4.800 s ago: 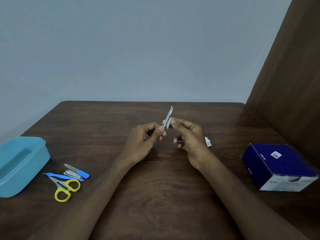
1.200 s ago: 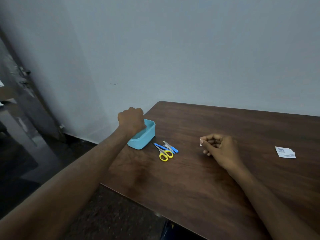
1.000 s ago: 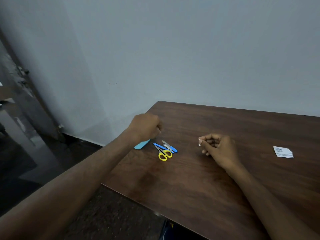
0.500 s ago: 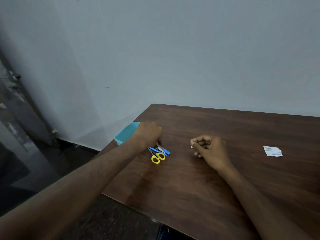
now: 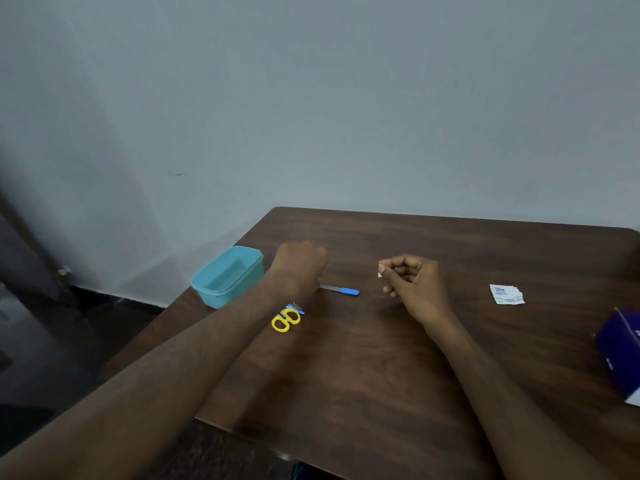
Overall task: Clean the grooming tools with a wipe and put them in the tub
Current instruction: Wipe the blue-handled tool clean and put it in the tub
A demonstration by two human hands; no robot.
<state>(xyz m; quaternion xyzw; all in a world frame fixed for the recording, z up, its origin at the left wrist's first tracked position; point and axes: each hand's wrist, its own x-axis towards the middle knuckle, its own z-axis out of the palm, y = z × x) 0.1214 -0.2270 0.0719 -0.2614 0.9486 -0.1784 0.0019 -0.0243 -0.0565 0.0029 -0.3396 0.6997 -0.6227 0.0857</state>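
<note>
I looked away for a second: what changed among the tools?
The left hand pulled the blue-handled nail file out of the pile toward the table's middle, gripping its metal end. The yellow scissors, teal tub and the right hand pinching the wipe stayed.

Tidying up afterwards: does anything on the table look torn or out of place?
A torn-open white sachet lies alone on the table, right of the right hand, with a ragged edge. Otherwise nothing stands out.
</note>
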